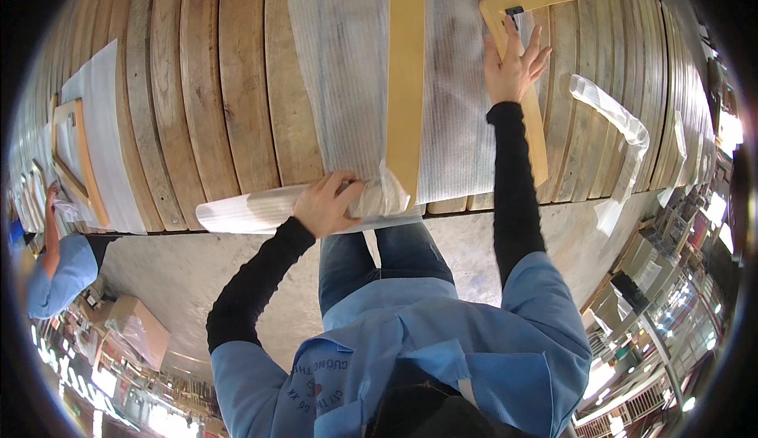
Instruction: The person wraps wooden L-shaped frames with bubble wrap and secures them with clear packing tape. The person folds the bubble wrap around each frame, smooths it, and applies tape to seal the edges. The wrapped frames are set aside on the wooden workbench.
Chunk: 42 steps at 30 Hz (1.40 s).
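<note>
**Foam Wrap Held at the Table Edge, Frame Pinned Flat**

At the far left, another person's sleeve (pixel 54 274) in light blue showed beside the plank table (pixel 221 83), where a second wooden frame (pixel 75 158) lay on a white sheet (pixel 110 122).

Further right, at the near edge of the table, the left hand (pixel 325 203) was clenched around the roll of white foam wrap (pixel 253 207), fingers curled over its top where the loose end bunched up. The roll lay along the table's edge, partly overhanging it, and its unrolled sheet (pixel 347 75) stretched away across the planks.

On that sheet lay a pale wooden frame. Its long near rail (pixel 406 75) ran straight up the middle of the foam, its lower end touching the bunched wrap just beside the left hand.

To the right, the right hand (pixel 515 63) was spread flat, fingers open, pressing on the frame's other rail (pixel 537 134) near its upper corner (pixel 521 0); it gripped nothing. A small dark object sat at the fingertips, too small to identify.

Further right, a strip of clear plastic wrap (pixel 624 134) trailed over the table edge.
</note>
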Available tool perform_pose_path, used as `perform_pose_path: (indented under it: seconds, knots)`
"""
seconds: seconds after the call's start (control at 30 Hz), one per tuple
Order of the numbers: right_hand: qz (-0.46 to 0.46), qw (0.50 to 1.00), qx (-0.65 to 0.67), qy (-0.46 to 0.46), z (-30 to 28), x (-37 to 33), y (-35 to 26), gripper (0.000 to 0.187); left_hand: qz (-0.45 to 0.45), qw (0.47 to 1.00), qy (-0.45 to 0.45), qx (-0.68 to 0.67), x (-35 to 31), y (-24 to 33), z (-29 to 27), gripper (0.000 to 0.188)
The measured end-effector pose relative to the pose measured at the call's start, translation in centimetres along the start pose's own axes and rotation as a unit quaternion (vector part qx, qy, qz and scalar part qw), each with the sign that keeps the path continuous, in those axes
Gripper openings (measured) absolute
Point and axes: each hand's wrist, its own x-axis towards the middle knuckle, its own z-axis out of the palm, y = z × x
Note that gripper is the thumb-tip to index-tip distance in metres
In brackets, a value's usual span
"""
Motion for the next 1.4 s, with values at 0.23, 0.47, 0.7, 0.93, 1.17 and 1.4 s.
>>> perform_pose_path:
  seconds: [0.23,0.47,0.7,0.93,1.17,1.4]
  knots:
    - [0.044,0.993,-0.058,-0.089,6.2,0.6,3.3,0.076,-0.009,0.999,-0.020,-0.028,-0.1,1.3,-1.2,0.072]
    - [0.053,0.991,-0.087,-0.087,9.3,7.4,1.8,0.060,-0.023,1.000,0.009,0.018,1.3,-0.9,-1.8,0.071]
    - [0.012,0.987,-0.063,-0.150,8.5,10.3,2.0,0.050,-0.022,0.998,0.031,0.043,3.9,-1.9,-3.5,0.062]
    - [-0.067,0.992,0.109,0.005,4.9,4.7,-0.7,0.050,-0.025,0.999,0.021,0.018,4.1,-1.5,-2.9,0.064]
    - [0.413,0.246,0.800,-0.359,2.8,-14.8,-9.1,0.051,0.015,0.999,0.031,0.002,3.8,2.5,-8.1,0.069]
    - [0.366,-0.210,0.752,-0.506,-10.2,-25.4,-10.6,0.091,0.023,0.992,0.107,0.066,5.2,0.5,-8.7,0.059]
